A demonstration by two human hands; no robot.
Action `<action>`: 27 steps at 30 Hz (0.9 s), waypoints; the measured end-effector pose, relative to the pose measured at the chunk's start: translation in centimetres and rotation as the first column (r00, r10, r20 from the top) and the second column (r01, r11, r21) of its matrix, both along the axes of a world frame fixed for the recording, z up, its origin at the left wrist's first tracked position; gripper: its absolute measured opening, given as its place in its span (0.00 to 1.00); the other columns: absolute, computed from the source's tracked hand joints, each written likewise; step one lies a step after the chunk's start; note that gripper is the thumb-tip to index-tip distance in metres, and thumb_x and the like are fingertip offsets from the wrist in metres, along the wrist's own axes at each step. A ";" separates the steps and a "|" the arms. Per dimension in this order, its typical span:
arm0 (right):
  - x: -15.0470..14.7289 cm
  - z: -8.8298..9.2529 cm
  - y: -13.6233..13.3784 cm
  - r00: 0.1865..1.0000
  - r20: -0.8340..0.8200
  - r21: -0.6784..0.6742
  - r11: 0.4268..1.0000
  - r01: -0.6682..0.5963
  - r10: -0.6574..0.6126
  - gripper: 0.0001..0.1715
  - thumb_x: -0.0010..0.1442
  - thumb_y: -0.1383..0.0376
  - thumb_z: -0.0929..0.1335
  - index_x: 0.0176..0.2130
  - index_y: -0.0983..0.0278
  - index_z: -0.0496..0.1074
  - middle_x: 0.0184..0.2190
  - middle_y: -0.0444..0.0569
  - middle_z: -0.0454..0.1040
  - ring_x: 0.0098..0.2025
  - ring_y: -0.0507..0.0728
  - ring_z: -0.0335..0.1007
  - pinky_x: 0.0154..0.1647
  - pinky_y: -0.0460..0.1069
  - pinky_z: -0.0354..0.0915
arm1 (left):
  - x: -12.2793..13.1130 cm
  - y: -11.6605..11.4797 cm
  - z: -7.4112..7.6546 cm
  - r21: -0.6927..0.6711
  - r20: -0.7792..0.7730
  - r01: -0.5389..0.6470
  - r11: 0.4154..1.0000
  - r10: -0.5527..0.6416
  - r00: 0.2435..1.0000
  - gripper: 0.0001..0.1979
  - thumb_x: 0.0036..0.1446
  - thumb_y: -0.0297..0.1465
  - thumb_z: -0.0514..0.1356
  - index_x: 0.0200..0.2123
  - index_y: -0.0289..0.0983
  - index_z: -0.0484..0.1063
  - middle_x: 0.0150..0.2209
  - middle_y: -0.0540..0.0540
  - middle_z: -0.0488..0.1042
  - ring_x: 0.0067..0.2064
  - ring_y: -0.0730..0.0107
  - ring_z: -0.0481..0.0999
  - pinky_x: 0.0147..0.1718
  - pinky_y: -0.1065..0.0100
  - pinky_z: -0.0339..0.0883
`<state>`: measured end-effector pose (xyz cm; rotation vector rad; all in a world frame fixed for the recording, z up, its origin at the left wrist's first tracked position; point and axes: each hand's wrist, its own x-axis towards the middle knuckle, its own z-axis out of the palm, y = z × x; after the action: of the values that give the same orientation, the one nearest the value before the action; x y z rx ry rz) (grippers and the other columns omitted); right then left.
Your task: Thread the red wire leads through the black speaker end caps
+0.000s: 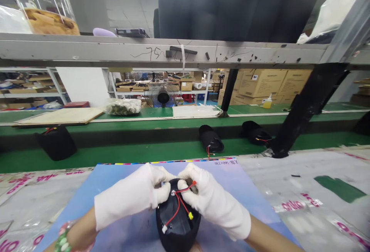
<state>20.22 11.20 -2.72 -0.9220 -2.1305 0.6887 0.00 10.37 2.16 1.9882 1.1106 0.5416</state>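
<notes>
In the head view, a black oval housing (173,221) covered in dark fabric stands at the bottom middle on a blue printed sheet (127,213). Red wires (177,209) with a white, a yellow and a red connector come out of a hole in its black end face. My left hand (153,186), in a white glove, pinches the housing's far rim from the left. My right hand (199,194), gloved alike, pinches the same rim from the right, with the red connector lying by its fingers. The fingertips partly hide the rim.
Beyond the worktable, similar black housings (211,140) with wires lie on a green conveyor belt (138,150). A black-wrapped post (303,109) rises at the right. A white shelf beam (115,51) crosses overhead. A yellow liquid bottle (267,101) stands behind.
</notes>
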 end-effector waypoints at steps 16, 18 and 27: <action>-0.1 1.6 -0.6 0.997 -0.009 -0.159 0.984 -0.076 0.075 0.11 0.62 0.63 0.66 0.44 0.62 0.73 0.42 0.51 0.77 0.44 0.59 0.73 0.45 0.51 0.68 | 0.6 -0.8 0.7 -0.053 -0.056 0.026 0.998 -0.029 0.998 0.16 0.55 0.28 0.55 0.44 0.36 0.78 0.34 0.51 0.78 0.34 0.70 0.71 0.35 0.72 0.67; 0.4 1.4 -0.8 0.978 -0.149 -0.296 0.938 -0.182 0.143 0.18 0.63 0.59 0.67 0.52 0.60 0.72 0.48 0.51 0.77 0.52 0.60 0.72 0.53 0.53 0.67 | 0.0 -1.3 1.4 -0.179 0.086 0.058 0.982 -0.043 0.995 0.19 0.59 0.34 0.57 0.53 0.39 0.73 0.45 0.49 0.79 0.44 0.65 0.74 0.46 0.67 0.69; 2.4 -0.4 -2.0 0.979 -0.167 -0.418 0.908 0.037 -0.117 0.31 0.58 0.59 0.70 0.58 0.65 0.67 0.52 0.59 0.74 0.46 0.62 0.73 0.50 0.60 0.69 | -3.0 -7.3 -5.8 0.762 0.256 -0.378 0.525 0.292 0.921 0.07 0.64 0.34 0.58 0.44 0.47 0.74 0.38 0.51 0.81 0.40 0.67 0.81 0.39 0.67 0.77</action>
<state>22.58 9.24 -3.15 -1.1068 -1.8000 1.1684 -2.97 3.08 -3.65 2.4421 1.3367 1.5826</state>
